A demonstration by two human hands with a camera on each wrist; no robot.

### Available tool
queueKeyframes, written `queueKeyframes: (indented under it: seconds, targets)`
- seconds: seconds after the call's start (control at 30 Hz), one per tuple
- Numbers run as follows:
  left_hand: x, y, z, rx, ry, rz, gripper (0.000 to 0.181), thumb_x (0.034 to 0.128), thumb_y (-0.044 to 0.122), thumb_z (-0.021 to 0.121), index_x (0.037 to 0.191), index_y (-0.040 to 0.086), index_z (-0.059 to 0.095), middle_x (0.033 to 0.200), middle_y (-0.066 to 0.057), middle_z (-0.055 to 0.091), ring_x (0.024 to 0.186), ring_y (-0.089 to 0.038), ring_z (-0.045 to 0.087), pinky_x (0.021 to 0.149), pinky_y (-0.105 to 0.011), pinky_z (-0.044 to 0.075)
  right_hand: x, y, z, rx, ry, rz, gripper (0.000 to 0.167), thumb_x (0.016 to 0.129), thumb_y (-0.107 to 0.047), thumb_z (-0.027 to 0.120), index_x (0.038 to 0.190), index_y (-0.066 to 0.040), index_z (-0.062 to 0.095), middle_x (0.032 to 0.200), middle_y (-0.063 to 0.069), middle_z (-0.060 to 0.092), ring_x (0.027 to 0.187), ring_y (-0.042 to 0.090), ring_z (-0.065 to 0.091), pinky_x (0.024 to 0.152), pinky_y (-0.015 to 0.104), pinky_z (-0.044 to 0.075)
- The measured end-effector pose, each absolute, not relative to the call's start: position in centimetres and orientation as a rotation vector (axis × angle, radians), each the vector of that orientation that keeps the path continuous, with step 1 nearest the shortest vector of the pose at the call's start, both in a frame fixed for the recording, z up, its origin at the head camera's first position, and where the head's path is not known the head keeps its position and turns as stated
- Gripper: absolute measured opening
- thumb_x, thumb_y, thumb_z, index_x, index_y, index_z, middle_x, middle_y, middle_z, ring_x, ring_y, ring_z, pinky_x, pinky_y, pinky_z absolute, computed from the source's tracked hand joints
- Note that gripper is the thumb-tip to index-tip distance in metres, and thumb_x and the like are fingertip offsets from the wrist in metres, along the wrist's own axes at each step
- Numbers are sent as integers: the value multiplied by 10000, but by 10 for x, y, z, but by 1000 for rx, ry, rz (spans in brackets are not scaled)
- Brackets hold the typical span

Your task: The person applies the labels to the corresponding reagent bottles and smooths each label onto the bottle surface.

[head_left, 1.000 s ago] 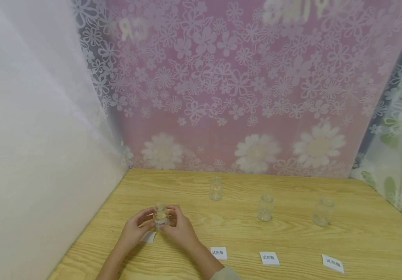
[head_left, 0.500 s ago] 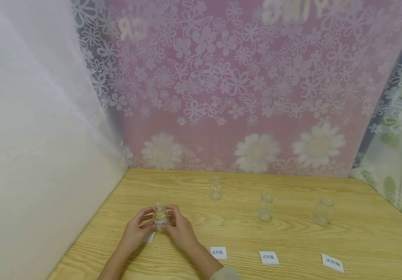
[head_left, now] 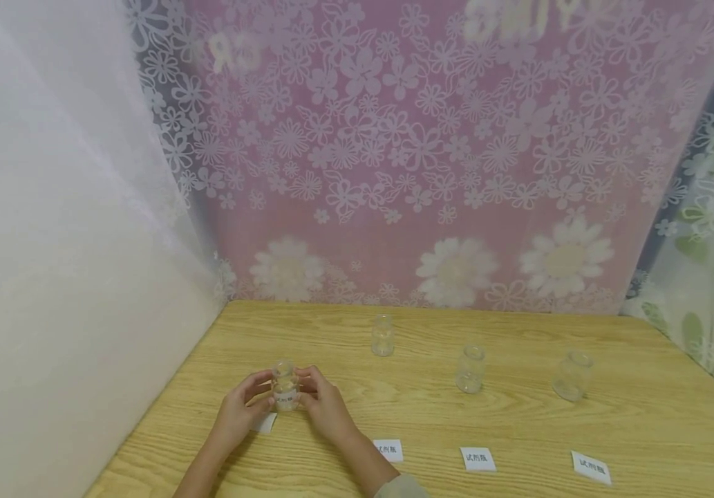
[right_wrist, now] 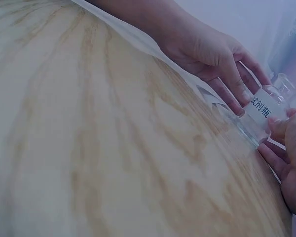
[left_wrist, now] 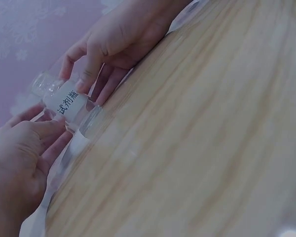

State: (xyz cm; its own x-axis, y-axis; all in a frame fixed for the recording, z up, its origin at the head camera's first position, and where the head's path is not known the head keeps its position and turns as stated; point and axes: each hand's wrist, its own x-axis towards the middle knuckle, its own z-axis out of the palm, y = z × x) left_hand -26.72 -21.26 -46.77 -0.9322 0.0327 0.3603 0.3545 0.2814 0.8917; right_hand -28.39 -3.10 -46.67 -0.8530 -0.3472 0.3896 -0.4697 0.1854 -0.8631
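A small clear glass reagent bottle (head_left: 285, 384) stands upright between my two hands at the left of the table. A white label with printed characters (left_wrist: 70, 102) lies on its front. My left hand (head_left: 236, 409) holds the bottle from the left, its thumb at the label's edge in the left wrist view. From the other side my right hand (head_left: 328, 409) grips it, with the thumb (right_wrist: 276, 127) on the label's other end in the right wrist view. Part of a white paper piece (head_left: 265, 422) shows just below the bottle, beside the left hand.
Three more clear glass bottles stand farther back: one at the middle rear (head_left: 383, 336), another to its right (head_left: 471, 370), the last at far right (head_left: 573, 377). Three printed labels lie along the front: one by the right forearm (head_left: 390, 450), a middle label (head_left: 477, 458), a right label (head_left: 591, 467).
My right thumb has shifted to the right across the bottle's front, and more of the label shows. Both hands stay around the bottle, and the other bottles have not moved.
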Motion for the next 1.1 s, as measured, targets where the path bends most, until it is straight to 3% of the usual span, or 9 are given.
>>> queueKeyframes:
  seconds: [0.27,0.6,0.93,1.1]
  targets:
    - [-265,-213,-462,-316,-2279,-1804,416,817,-52,641,1215,-33,522,1234,-220,515,1089,-374,514,800,-295,494,-285,-32,-464,768,-2319,1879,255,900,8,546,1147,-54,525,1258,104,534,1093,316,524,870,383,452]
    - [-264,-214,-464,-375,-2242,-1838,391,844,-19,627,1213,-64,505,1237,-232,505,1099,-394,496,797,-297,496,-282,-31,-463,762,-2325,1913,225,931,-112,537,1156,-117,525,1264,34,532,1102,243,520,892,388,437]
    - [-265,-212,-464,-420,-2261,-1730,362,870,53,624,1201,-46,519,1201,-206,534,1067,-375,516,865,-472,444,-280,-32,-463,788,-2286,1870,285,935,-128,528,1217,-97,504,1162,96,562,1024,239,546,875,375,446]
    - [-266,-213,-465,-401,-2290,-1714,371,872,73,627,1213,-23,518,1210,-174,538,1067,-349,516,858,-458,450,-278,-31,-462,821,-2263,1878,329,929,-102,528,1253,-87,474,1176,114,543,1046,276,531,859,376,457]
